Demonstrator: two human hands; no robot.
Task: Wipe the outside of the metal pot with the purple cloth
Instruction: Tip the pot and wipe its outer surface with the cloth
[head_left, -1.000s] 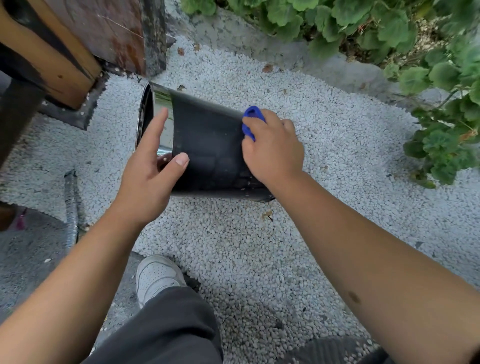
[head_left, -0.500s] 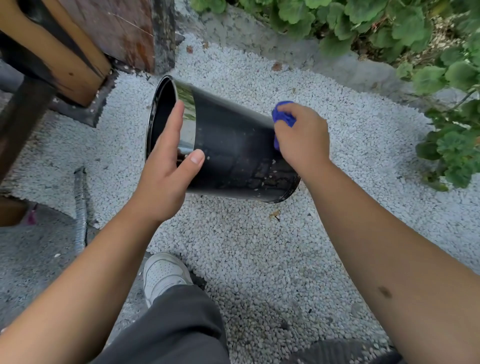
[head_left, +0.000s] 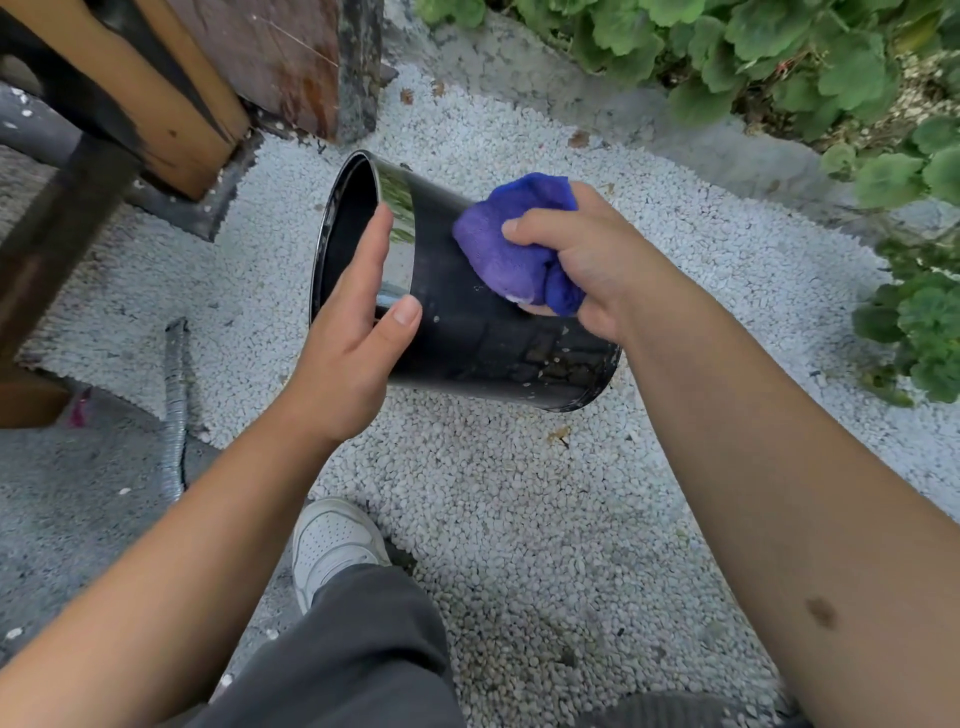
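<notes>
Since half a second ago, the right hand (head_left: 597, 260) has slid from the base end of the pot toward its middle, and the bunched purple cloth (head_left: 514, 244), then only a small blue tip above the knuckles, now shows as a full wad. That hand's grip is clenched around the cloth, fingers curled over it, pressing it against the upper side wall of the dark, shiny cylindrical metal pot (head_left: 467, 322).

Tilted on its side, the pot has its open mouth facing left and up and its base to the lower right, apparently resting on the white gravel ground (head_left: 519, 519). A bright reflective band runs just behind the rim.

At the rim end, the left hand (head_left: 358, 343) steadies the pot: straight fingers lie along the mirrored band and the thumb rests on the dark wall, so the grip is a flat, released brace, not a clench.

Below the pot, a white sneaker (head_left: 332, 540) and a grey trouser leg (head_left: 353, 649) stand on the gravel. A brown wooden post with dark metal trim (head_left: 171, 88) rises at the upper left, and a ribbed grey hose (head_left: 176, 405) lies on the ground at the left. Green leafy plants (head_left: 779, 52) fill the upper right behind a concrete kerb (head_left: 675, 130).
</notes>
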